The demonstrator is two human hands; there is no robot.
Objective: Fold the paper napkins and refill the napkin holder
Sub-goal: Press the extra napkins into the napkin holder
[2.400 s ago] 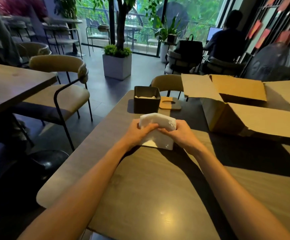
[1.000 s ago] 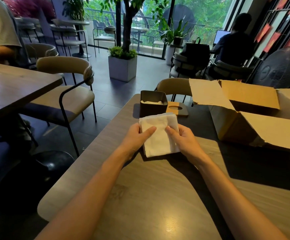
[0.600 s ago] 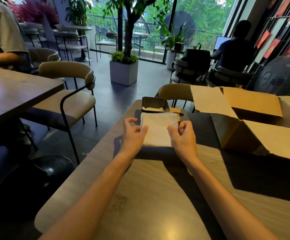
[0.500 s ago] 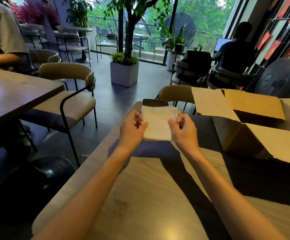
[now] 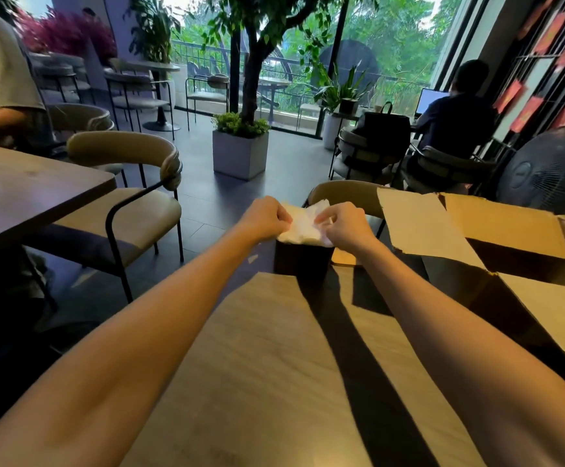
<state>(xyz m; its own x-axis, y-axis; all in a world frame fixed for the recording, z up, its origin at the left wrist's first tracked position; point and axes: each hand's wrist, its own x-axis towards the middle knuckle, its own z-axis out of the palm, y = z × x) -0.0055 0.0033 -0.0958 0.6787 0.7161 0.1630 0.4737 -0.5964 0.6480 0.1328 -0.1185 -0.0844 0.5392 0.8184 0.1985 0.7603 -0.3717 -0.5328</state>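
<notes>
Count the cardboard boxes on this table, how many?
1: an open cardboard box at the table's right side, right of the napkin holder. More could sit beyond the frame.

A wooden table (image 5: 274, 382) carries a dark napkin holder (image 5: 303, 261) beside an open cardboard box (image 5: 510, 230).
</notes>
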